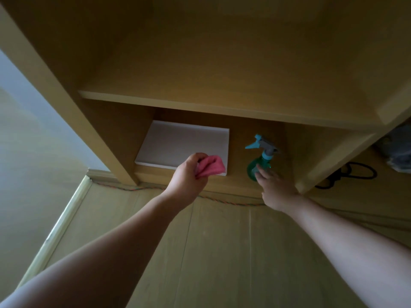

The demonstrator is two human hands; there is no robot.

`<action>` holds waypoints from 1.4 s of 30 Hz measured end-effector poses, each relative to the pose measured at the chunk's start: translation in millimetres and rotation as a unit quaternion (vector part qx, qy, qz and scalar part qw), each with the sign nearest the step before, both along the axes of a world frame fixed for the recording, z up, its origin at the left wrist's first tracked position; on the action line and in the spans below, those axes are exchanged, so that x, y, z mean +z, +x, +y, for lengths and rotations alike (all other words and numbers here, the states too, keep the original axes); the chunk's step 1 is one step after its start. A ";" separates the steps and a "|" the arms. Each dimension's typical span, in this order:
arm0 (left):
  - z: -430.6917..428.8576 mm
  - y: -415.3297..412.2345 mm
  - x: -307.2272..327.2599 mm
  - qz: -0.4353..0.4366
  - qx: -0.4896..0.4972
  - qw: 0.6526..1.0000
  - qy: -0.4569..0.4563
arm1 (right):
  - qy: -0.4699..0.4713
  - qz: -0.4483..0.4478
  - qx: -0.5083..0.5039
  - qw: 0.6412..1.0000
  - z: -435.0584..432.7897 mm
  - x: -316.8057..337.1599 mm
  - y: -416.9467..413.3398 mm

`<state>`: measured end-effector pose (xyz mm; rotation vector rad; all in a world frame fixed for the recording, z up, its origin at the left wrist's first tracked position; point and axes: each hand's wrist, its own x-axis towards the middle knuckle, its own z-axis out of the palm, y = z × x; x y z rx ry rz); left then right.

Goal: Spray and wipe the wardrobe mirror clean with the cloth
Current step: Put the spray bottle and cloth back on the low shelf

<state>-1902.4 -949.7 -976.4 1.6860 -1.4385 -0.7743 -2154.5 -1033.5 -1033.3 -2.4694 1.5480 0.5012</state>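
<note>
Entry, head view. Both arms reached up from the bottom of the frame toward the wooden shelf unit (200, 103) that filled the upper half.

Left hand (189, 174), centre of frame: fingers were curled tight round a bunched pink cloth (211, 166), the thumb on top. The cloth stuck out to the right of the fist and overlapped the near right corner of a flat white board (178, 145) lying in the lower compartment. I could not tell whether cloth and board touched.

Right hand (275, 190), right of centre: seen from the back, its fingers (260, 171) were stretched forward and close together, the tips lying against the green body of the spray bottle (252, 167). I saw no finger wrapped round it. The bottle stood upright in the same lower compartment, right of the board and apart from it, its teal nozzle pointing toward the left of the frame.

Other things noted: a twisted red-and-green cord (133, 188) ran along the foot of the unit; a black cable (353, 172) lay coiled at centre right; a grey bundle (398, 150) sat at the right edge, too blurred to identify. Pale wood flooring (222, 252) filled the lower frame.
</note>
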 end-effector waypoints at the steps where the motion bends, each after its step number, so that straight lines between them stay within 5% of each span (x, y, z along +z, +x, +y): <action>1: 1.0 1.5 0.2 0.004 0.003 1.000 0.000 | 0.001 -0.031 0.009 0.999 0.9 5.8 4.6; 3: 2.3 5.3 1.1 0.009 0.009 1.000 0.001 | 0.006 -0.190 0.022 0.982 4.1 22.9 18.4; 5: 3.7 7.7 2.6 0.009 0.008 1.000 0.005 | 0.000 -0.408 0.025 0.913 12.4 46.7 37.2; 8: 6.0 8.0 6.2 0.012 -0.003 1.000 0.011 | 0.009 -0.518 0.092 0.850 28.1 77.7 67.6; 16: 20.9 13.9 17.5 0.156 -0.071 0.984 0.048 | 0.037 -0.560 0.006 0.828 35.2 83.1 92.3; 23: 21.2 22.5 12.4 0.144 -0.088 0.985 0.027 | 0.116 -0.593 -0.121 0.788 28.8 74.5 106.0; 29: 18.7 34.4 6.5 0.040 -0.078 0.996 0.010 | 0.131 -0.579 -0.130 0.794 25.4 64.1 113.0; 37: 7.9 56.8 1.4 -0.029 0.008 0.999 0.034 | 0.129 -0.456 -0.116 0.873 30.2 38.9 128.8; 42: 0.9 72.1 -7.7 -0.212 0.028 0.975 0.058 | 0.064 -0.406 -0.156 0.898 27.4 21.8 138.1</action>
